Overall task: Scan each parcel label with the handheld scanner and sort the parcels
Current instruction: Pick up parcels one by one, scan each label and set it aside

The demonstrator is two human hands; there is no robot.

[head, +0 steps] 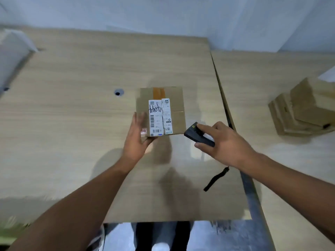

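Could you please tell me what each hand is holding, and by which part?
The left hand grips the parcel at its near left corner. The right hand holds the black scanner by its rear end, index finger along the top.

The only view comes from a wide-angle camera worn on the person's head. It faces forward and tilts steeply down onto the desk, close enough that both forearms enter from the bottom corners, and the left hand on the parcel and the right hand with the scanner sit near the middle. The desk's near edge and the person's legs lie along the bottom, the wall crosses the top, and a second desk carrying a stack of boxes takes the right side, its edges bent by the lens.
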